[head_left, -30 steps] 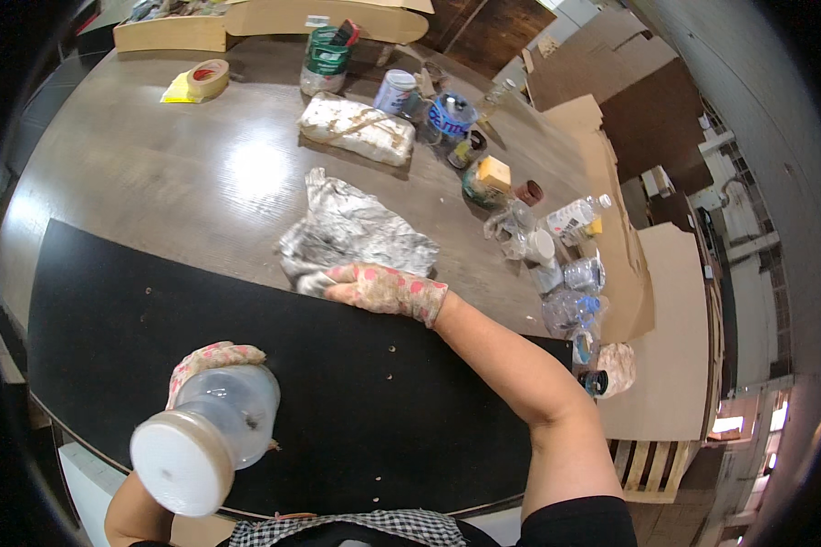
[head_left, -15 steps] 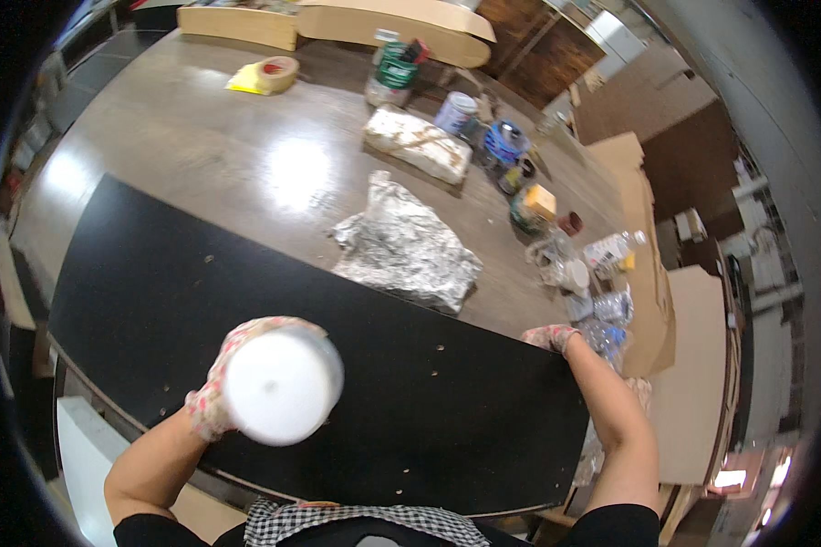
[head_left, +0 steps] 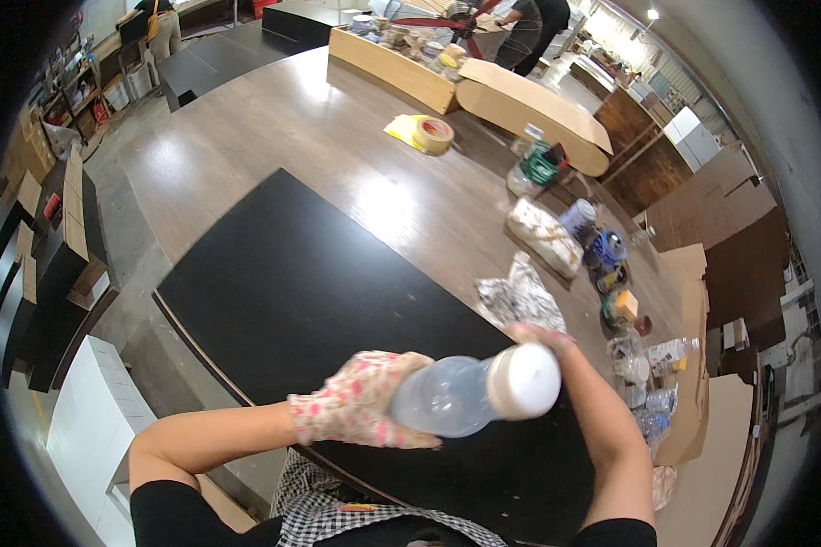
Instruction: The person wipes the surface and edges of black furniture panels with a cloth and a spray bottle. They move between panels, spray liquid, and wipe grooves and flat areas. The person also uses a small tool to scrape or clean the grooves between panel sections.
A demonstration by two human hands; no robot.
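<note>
My left hand (head_left: pixel 360 397), in a white glove with pink dots, is wrapped around a translucent plastic bottle (head_left: pixel 442 397) with a wide white cap. The bottle lies tilted above a black panel (head_left: pixel 310 283), its cap toward the right. Just beyond the cap is my right hand (head_left: pixel 543 337), gloved as well and partly covered by the bottle; its fingers do not show clearly. Crumpled silver foil (head_left: pixel 524 292) lies right by that hand, at the panel's far edge.
The panel rests on a brown wood-grain table (head_left: pixel 246 118). A tape roll (head_left: pixel 433 135), a whitish wrapped block (head_left: pixel 545 239), jars and plastic bottles (head_left: pixel 673 351) stand along the far and right sides. A wooden box of oddments (head_left: pixel 392 68) sits at the back. White boards (head_left: pixel 96 424) stand at left.
The bottle has swung from end-on to sideways and moved right with my left hand. My right hand has gone from the panel's right edge to beside the cap. The view has turned left.
</note>
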